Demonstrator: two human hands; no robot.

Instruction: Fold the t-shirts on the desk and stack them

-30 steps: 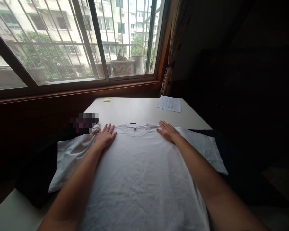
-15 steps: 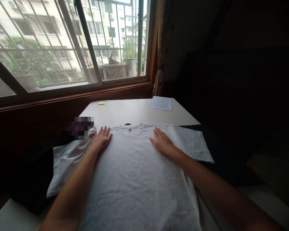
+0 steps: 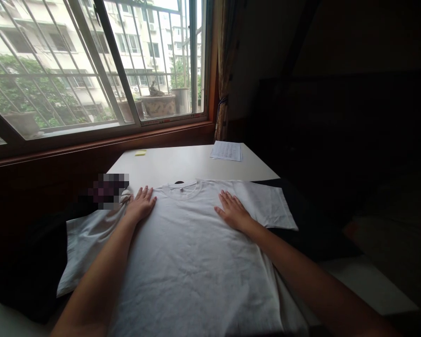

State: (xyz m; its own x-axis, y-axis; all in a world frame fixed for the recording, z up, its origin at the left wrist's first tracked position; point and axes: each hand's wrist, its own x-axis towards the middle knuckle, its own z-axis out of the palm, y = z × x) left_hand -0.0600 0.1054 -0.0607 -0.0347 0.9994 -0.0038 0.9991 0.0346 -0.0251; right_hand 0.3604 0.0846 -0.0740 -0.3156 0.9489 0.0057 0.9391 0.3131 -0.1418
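Daylight from the window (image 3: 91,70) fell on a white T-shirt (image 3: 196,252) spread out across the pale table (image 3: 182,164), collar toward the glass. The left hand (image 3: 140,206) rested palm down near one shoulder, fingers spread, gripping nothing. The right hand (image 3: 233,213) lay just as flat and open on the other shoulder. Dark cloth (image 3: 28,262) showed beneath both sleeves. Farther off sat a sheet of paper (image 3: 227,150) and a yellow note (image 3: 140,152).

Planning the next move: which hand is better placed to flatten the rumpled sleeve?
Likely the left. The left hand lies on the shirt right beside the rumpled sleeve; the right hand rests on the far shoulder, by the flat sleeve.
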